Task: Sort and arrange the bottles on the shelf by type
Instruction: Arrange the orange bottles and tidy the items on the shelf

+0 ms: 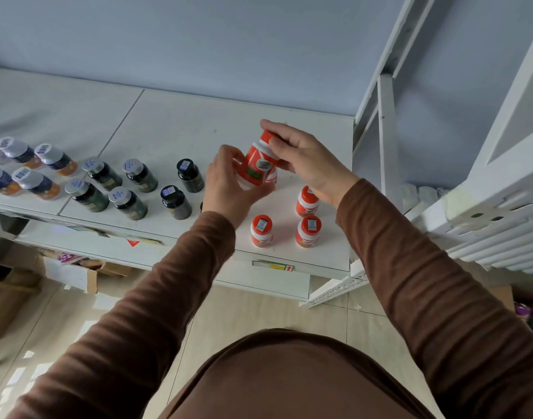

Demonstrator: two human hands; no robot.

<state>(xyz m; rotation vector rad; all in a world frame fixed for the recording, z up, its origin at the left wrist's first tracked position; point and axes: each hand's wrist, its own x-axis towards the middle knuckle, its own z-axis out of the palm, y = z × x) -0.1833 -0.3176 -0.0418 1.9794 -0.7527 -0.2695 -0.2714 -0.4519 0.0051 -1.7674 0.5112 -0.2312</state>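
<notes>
Both hands are clamped on one orange-and-white plastic bottle [260,164], held tilted just above the white metal shelf [174,122]. The left hand [229,179] cups its lower body from the side, while the right hand [301,155] pinches the orange cap with curled fingers.

The step in hand looks like placing this bottle with its own kind: three matching orange-capped bottles [307,229] stand upright just below and to the right, near the shelf's front edge. The next move probably calls for righting the bottle and setting it down in the gap behind them without knocking a neighbour.

The held bottle has a green and dark label patch on its side. To the left stand dark bottles with black caps [176,202], then green bottles with silver caps [127,202], then blue-and-orange bottles with pale caps [36,182], already grouped in pairs.
</notes>
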